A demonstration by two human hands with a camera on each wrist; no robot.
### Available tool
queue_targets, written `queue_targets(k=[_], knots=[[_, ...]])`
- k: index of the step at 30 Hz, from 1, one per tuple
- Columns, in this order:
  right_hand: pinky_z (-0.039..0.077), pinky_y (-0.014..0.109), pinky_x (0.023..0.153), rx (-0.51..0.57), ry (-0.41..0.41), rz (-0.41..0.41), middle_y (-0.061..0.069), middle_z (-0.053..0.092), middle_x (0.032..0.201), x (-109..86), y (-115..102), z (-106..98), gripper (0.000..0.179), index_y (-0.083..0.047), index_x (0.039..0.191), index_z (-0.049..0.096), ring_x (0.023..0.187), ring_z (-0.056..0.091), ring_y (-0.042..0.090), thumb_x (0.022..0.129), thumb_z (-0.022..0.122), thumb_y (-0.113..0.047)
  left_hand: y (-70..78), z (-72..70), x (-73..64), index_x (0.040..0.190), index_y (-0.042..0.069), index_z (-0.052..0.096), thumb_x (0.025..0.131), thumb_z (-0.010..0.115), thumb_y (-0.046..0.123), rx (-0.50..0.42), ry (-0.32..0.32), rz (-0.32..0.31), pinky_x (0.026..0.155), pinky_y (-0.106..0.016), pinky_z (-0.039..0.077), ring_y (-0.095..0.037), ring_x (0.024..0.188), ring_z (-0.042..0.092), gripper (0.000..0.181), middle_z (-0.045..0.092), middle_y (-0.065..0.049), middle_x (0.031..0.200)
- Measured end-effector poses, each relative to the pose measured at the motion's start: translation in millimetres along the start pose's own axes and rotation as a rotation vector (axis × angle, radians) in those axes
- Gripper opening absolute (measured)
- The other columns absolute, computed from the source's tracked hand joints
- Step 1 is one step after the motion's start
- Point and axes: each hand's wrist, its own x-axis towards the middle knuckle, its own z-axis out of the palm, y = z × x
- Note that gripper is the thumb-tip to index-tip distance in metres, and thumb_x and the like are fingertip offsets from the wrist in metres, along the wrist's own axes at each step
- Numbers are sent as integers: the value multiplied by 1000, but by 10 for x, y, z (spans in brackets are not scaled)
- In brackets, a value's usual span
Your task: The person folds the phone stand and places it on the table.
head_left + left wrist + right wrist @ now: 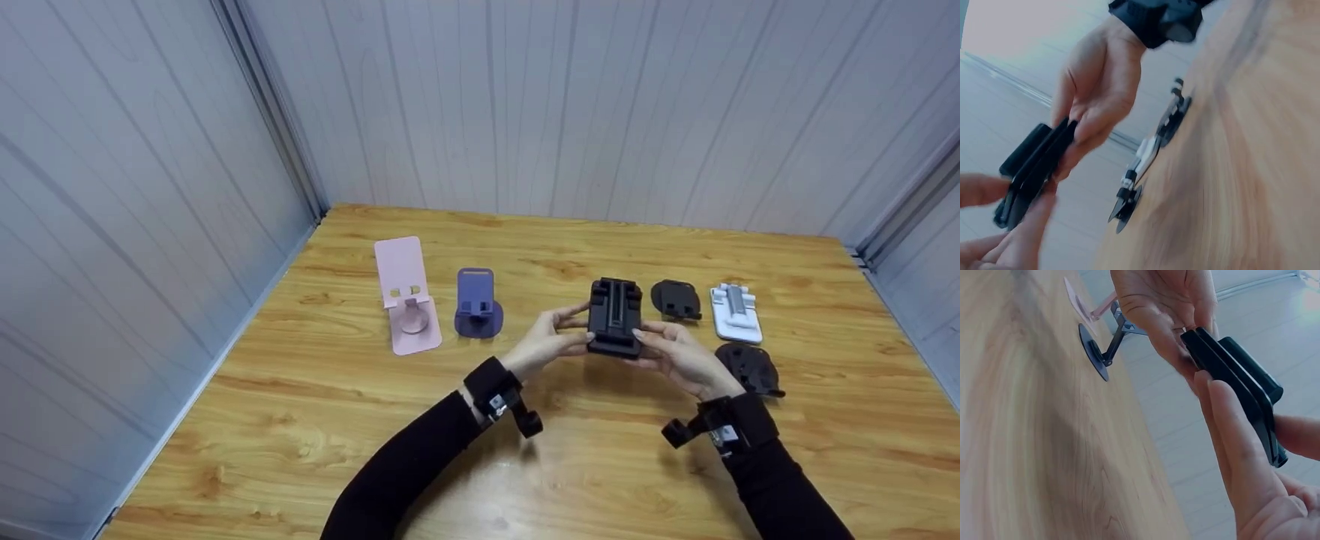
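A folded black phone stand (615, 318) is held up over the wooden table by both hands. My left hand (546, 341) grips its left edge, and my right hand (679, 357) pinches its lower right side with the thumb on top. Edge-on in the left wrist view, the black phone stand (1036, 169) shows as a thin stacked slab with fingers at both ends. In the right wrist view, fingers of the right hand (1258, 489) lie along the underside of the black phone stand (1235, 385).
An unfolded pink phone stand (402, 274) and a purple phone stand (475, 289) stand on the left. Folded on the right lie a small dark stand (676, 300), a white stand (735, 319) and another dark stand (750, 367). Panel walls (525, 112) enclose the table (315, 420).
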Motion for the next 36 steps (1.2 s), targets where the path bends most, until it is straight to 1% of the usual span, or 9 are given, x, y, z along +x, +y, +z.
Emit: queue_targets(k=[8, 11, 14, 17, 19, 21, 24, 27, 36], knots=[[60, 31, 99, -39, 25, 40, 0, 76, 121, -255, -38, -133, 26, -16, 125, 68, 113, 74, 13, 114, 47, -7, 53, -126, -125, 166, -2, 25, 112, 52, 20, 619, -63, 220, 132, -51, 21, -38, 159, 29, 65, 33, -22, 170], [60, 31, 99, -135, 87, 79, 0, 76, 122, -360, -42, -184, 30, -3, 141, 59, 113, 73, 11, 114, 48, -10, 93, -173, -174, 167, -1, 23, 112, 51, 26, 842, -41, 302, 133, -54, 14, -39, 162, 19, 68, 24, -21, 173], [60, 32, 99, -310, 173, 127, 22, 66, 139, -454, -29, -225, 53, 17, 155, 32, 130, 65, 25, 115, 47, -13, 129, -203, -214, 168, -1, 19, 112, 52, 30, 1019, -7, 365, 132, -56, 12, -39, 164, 10, 72, 17, -20, 176], [60, 33, 100, -435, 231, 186, 46, 29, 159, -536, -9, -277, 66, 26, 156, 6, 151, 36, 46, 116, 41, -12, 138, -226, -241, 169, 0, 17, 112, 52, 33, 1141, 21, 397, 132, -59, 10, -39, 164, 6, 74, 12, -19, 177], [60, 32, 100, -468, 248, 208, 50, 6, 162, -581, 6, -323, 66, 27, 155, -1, 153, 21, 53, 116, 37, -10, 132, -238, -257, 169, 1, 17, 112, 52, 34, 1182, 26, 401, 132, -59, 7, -39, 164, 4, 75, 10, -19, 177], [60, 31, 99, -465, 266, 231, 51, 3, 161, -619, 16, -378, 66, 27, 154, -3, 150, 37, 45, 116, 36, -9, 118, -253, -264, 169, -1, 17, 112, 52, 34, 1200, 22, 402, 132, -58, 5, -40, 164, 4, 75, 10, -21, 177], [61, 30, 97, -447, 295, 247, 51, 6, 160, -651, 35, -452, 65, 27, 155, -3, 124, 66, 16, 116, 36, -8, 99, -277, -271, 168, -2, 17, 112, 52, 34, 1218, 20, 396, 133, -56, 6, -41, 164, 5, 75, 10, -23, 177], [61, 29, 96, -429, 318, 270, 51, 4, 160, -671, 44, -511, 66, 26, 155, -5, 104, 66, -5, 116, 35, -9, 86, -298, -279, 168, -3, 18, 112, 51, 35, 1228, 22, 388, 133, -56, 7, -42, 163, 5, 75, 10, -24, 176], [61, 29, 95, -482, 374, 285, 50, 6, 161, -686, 7, -562, 65, 18, 159, -7, 102, 64, -8, 115, 34, -7, 87, -323, -291, 167, -5, 19, 112, 52, 34, 1233, 19, 388, 131, -61, 11, -44, 163, 6, 75, 11, -26, 175]])
